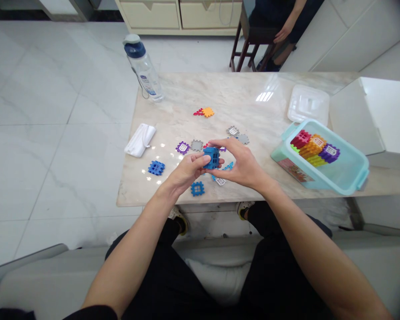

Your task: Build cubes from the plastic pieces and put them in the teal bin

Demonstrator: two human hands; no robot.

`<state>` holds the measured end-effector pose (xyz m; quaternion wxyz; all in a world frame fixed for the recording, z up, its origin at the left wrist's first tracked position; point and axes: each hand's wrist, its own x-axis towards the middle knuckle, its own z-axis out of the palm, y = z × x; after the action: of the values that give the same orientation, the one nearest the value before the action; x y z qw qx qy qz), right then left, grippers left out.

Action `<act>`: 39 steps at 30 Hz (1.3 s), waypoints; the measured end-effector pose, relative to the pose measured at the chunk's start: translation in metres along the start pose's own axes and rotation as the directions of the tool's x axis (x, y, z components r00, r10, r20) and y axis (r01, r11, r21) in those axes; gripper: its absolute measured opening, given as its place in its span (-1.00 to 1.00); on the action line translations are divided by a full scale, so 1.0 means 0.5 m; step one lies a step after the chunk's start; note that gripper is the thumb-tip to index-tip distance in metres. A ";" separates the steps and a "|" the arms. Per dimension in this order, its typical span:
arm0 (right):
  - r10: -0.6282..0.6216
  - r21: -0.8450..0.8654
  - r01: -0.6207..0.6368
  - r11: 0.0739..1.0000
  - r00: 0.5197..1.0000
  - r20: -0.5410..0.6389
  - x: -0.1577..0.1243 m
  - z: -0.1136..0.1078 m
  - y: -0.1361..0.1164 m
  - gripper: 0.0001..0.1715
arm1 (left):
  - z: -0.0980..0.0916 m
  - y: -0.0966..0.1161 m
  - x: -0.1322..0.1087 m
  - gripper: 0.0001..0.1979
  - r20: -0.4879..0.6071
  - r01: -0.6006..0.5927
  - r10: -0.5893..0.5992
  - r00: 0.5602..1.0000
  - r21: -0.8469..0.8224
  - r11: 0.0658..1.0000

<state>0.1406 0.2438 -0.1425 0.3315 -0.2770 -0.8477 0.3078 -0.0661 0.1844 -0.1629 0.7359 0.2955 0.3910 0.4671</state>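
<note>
Both my hands meet above the front of the marble table (173, 120). My left hand (185, 171) and my right hand (242, 166) are closed together on a small blue cube of interlocking plastic tiles (211, 158), thumbs and fingertips pressed on its sides. Loose tiles lie round them: a blue one (156, 167) to the left, another blue one (197, 188) just below the hands, a purple one (182, 147), grey ones (197, 145), and an orange one (207, 112) farther back. Part of the tiles under my hands is hidden.
A teal plastic tub (345, 178) at the right holds assembled red, orange, yellow and purple blocks (315, 146); its clear lid (308, 104) lies behind. A water bottle (143, 66) stands at the back left, a white pouch (140, 139) near it. Another person sits on a stool (250, 42) beyond.
</note>
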 end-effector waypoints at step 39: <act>0.016 -0.077 -0.017 0.997 1.000 -0.017 0.011 0.003 0.001 -0.47 | -0.041 0.023 -0.018 -0.44 -0.167 -0.107 0.107 0.980 0.009 0.994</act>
<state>0.1362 0.2471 -0.1418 0.3251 -0.2991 -0.8539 0.2750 -0.0910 0.1822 -0.1616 0.6746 0.2758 0.4348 0.5290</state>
